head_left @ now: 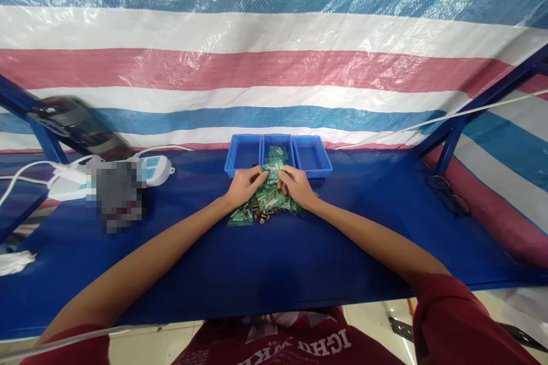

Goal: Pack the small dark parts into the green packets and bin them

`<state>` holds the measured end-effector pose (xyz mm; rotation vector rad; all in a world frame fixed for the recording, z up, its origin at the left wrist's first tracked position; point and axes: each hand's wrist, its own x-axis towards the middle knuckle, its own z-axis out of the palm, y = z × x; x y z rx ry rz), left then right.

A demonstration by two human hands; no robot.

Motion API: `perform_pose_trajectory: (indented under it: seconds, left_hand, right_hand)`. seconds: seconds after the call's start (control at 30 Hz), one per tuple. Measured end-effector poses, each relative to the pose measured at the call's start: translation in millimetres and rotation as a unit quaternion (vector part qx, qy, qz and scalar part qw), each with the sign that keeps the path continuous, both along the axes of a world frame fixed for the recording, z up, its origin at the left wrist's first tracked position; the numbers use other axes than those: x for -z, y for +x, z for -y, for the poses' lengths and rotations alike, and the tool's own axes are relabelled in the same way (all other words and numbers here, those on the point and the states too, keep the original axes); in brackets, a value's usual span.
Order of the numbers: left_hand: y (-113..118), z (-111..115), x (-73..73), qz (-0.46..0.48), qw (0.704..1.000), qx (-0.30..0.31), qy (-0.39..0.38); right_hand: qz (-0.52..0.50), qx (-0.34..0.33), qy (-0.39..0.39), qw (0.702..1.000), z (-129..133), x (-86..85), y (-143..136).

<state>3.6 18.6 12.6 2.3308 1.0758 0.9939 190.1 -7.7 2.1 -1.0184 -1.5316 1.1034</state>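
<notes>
My left hand and my right hand pinch a small green plastic bag between them, one at each side. Beneath it lies a pile of similar green bags with small light-coloured pieces inside. Small brown and metallic parts are loose at the pile's near edge. One flat green bag lies at the left of the pile. Just beyond my hands, the middle blue bin has green bags in it. What exactly the held bag contains is too small to make out.
A left blue bin and a right blue bin flank the middle one. To the left are a power strip, cables, a dark bottle and a blurred-out object. Eyeglasses lie at the right. Striped sheeting hangs behind.
</notes>
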Motion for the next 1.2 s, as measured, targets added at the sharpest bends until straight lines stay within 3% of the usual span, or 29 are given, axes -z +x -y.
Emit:
perform_pose_trajectory:
  seconds: [1.2]
  left_hand:
    - [-1.2, 1.9, 1.7, 0.000, 1.000, -0.011, 0.017]
  right_hand:
    - [0.011, 0.006, 0.016, 1.000, 4.8, -3.2, 1.2]
